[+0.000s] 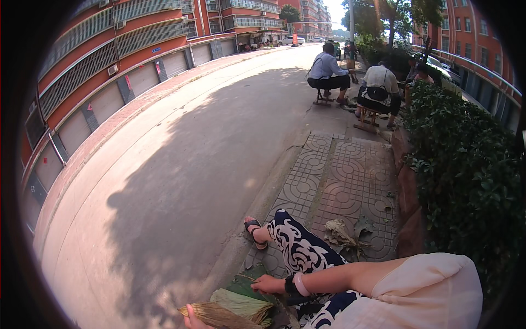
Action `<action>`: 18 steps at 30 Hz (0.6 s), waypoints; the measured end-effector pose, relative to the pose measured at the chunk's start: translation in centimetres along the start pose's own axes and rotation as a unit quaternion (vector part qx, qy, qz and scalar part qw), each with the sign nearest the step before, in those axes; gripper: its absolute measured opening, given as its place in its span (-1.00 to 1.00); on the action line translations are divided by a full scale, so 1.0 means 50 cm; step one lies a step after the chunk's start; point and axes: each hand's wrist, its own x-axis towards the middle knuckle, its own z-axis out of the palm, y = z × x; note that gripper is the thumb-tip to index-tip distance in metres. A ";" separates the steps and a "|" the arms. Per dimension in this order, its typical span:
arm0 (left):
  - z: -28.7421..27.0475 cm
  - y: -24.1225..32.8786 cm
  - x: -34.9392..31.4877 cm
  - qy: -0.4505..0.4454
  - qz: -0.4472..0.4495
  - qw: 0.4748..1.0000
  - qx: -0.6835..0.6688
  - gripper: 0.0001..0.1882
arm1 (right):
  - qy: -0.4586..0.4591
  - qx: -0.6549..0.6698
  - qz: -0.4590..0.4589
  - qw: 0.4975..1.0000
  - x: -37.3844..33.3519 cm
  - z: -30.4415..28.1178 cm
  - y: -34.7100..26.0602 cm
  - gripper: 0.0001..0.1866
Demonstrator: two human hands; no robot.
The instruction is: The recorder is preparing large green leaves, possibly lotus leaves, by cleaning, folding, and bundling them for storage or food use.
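Only partly in view at the bottom edge, my left hand (191, 319) is closed around a brown bundle of dried leaves or straw (219, 316). My right hand (268, 284), a dark band and a pink bracelet at its wrist, reaches in from the right and grips the edge of a stack of long green leaves (244, 299). The leaves lie over my lap, beside my leg in dark blue and white patterned trousers (298, 247). My foot in a sandal (253, 230) rests at the kerb.
Dry leaf scraps (342, 234) lie on the patterned paving to my right. A low brick wall with a green hedge (466, 164) runs along the right. Two people (350, 77) sit on low stools farther up the pavement. A wide asphalt street (181, 164) and red buildings lie to the left.
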 end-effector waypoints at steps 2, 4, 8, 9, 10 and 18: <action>0.003 0.002 -0.002 0.010 0.006 1.000 0.004 -0.68 | -0.001 -0.001 -0.001 1.000 -0.001 0.000 0.000 -0.66; 0.005 0.002 -0.003 0.013 0.011 1.000 0.002 -0.67 | -0.003 -0.001 -0.002 1.000 -0.001 0.001 0.000 -0.66; 0.005 -0.003 -0.003 0.030 0.021 0.999 0.009 -0.65 | -0.004 0.000 -0.001 1.000 -0.001 0.000 0.001 -0.65; 0.007 -0.002 -0.004 0.030 0.021 0.999 0.009 -0.65 | -0.004 0.000 0.000 1.000 -0.002 0.000 0.001 -0.65; 0.010 -0.001 -0.004 0.044 0.018 0.999 0.011 -0.65 | -0.004 0.000 0.000 1.000 -0.002 0.000 0.000 -0.65; 0.007 0.004 -0.003 0.045 0.002 0.999 0.026 -0.65 | -0.006 0.000 -0.004 1.000 0.005 -0.001 0.010 -0.66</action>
